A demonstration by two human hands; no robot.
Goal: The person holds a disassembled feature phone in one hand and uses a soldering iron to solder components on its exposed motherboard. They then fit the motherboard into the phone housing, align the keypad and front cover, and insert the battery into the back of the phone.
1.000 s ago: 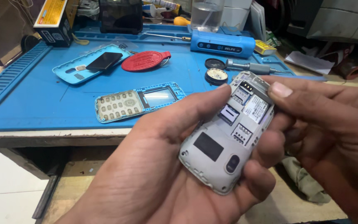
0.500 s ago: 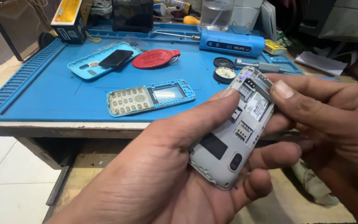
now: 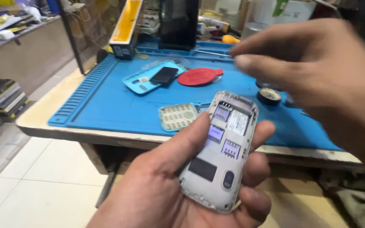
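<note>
Down at the bottom of the view, the left hand point(image 3: 165, 185) cradles an opened grey mobile phone body point(image 3: 220, 152), back side up, with the thumb lying along its left edge and the fingers curled around its right edge. Its card slots and a small white label sit exposed in the upper half, a dark rectangular patch and an oval opening lower down. The right hand point(image 3: 313, 71) hovers above and to the right, blurred, fingers extended toward the left and holding nothing, apart from the phone. Beyond the hands, a blue work mat point(image 3: 119, 105) covers the bench. On it lie a light blue phone cover point(image 3: 146, 80) with a black part resting on it, a red round tool point(image 3: 199, 77), a keypad frame point(image 3: 177, 116) partly hidden behind the phone, and a small round black tin point(image 3: 269, 96).
</note>
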